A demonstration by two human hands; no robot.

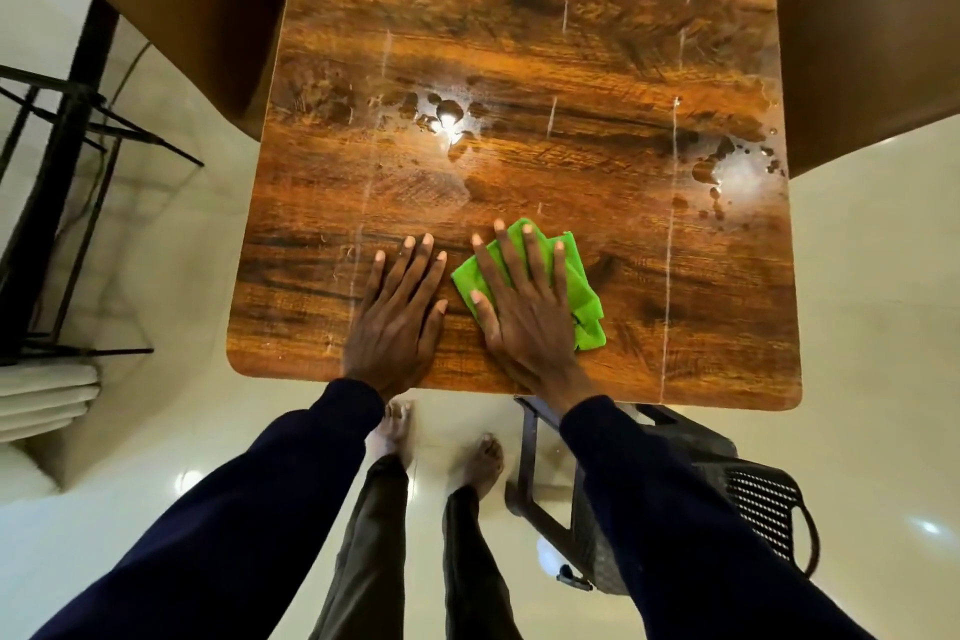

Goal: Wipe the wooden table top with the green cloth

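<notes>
Near the bench's (675, 327) front edge, the right hand (524, 312) presses flat, fingers spread, on the crumpled bright-green cloth (584, 299); no grip closed around it. Left hand (397, 317) lies open and empty just beside. Farther back, wet patches (447, 120) shine on the wood.

Glossy cream tile floor (883, 327) with light glare; dark plastic chair (753, 494) below right hand; black metal rack (62, 130) far left of left hand; brown panels both sides.
</notes>
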